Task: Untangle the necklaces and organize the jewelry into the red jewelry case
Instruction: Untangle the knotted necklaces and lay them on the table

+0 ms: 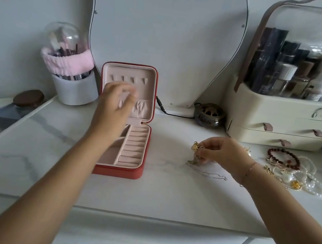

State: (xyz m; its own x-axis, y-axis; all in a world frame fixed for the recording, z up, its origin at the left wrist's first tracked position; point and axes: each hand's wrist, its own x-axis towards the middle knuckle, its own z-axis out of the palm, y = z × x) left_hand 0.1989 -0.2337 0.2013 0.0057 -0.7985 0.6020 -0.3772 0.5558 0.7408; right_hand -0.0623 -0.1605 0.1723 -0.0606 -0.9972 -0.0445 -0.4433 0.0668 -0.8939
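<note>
Gold necklaces (197, 150), tangled, are lying at three o'clock of the case (118, 172), the right hand (224, 153) pinching them. The left hand (115, 103) is hovering loose-fingered before the lid (151, 75). Untangling is beginning, probably needing both hands.

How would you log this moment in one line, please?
red jewelry case: open | left hand: blurred before lid | right hand: pinches gold necklace tangle | pearl strands: loose, far right

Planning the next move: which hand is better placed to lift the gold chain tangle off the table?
Right. The right hand already pinches the gold chain tangle, while the left hand is away from it, up in front of the open lid of the red jewelry case.
</note>
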